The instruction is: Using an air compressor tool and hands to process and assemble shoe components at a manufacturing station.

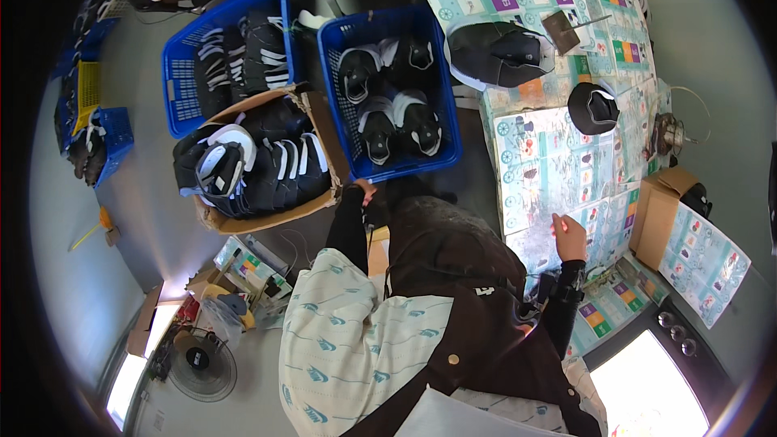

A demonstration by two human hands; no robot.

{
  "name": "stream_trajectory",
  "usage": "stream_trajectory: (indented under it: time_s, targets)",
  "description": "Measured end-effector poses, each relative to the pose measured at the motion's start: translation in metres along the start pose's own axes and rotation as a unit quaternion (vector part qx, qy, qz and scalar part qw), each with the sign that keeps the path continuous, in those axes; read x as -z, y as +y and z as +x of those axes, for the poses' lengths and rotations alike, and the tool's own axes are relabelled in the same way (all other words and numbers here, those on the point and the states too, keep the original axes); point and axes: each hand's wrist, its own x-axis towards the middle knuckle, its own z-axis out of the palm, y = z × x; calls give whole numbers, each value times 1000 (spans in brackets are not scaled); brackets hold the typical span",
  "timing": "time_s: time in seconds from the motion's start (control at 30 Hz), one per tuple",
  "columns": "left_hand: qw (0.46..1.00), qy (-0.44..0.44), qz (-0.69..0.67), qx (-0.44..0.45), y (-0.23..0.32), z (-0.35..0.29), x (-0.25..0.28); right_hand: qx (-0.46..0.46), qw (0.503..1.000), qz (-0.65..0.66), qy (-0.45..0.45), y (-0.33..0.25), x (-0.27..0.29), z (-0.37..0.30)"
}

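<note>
My right hand (569, 237) is over the near part of the worktable (526, 186), its fingers curled in. Whatever it may hold is too small to make out. Low on the left, my left hand (366, 192) is beside the near edge of a blue crate (458, 142); its fingers are mostly hidden. Several black shoe uppers with white linings (377, 133) lie in that crate. Farther up the table rests a black shoe upper with a white edge (498, 55). A small black-and-white shoe piece (593, 108) lies nearer, beyond my right hand.
A cardboard box (338, 146) full of black-and-white shoe parts and another blue crate (171, 85) stand left. A flat brown tool with a thin rod (561, 31) lies on the table. A carton (657, 209) is at the right, a round fan (202, 364) at lower left.
</note>
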Motion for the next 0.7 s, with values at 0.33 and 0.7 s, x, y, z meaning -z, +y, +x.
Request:
stream_trajectory:
  time_s: [0.33, 0.7]
  targets:
    - [900, 373, 195, -111, 92, 88, 65, -21, 995, -64, -71, -34, -34, 14]
    - [816, 503, 243, -150, 348, 189, 173, -110, 983, -85, -120, -10, -66, 18]
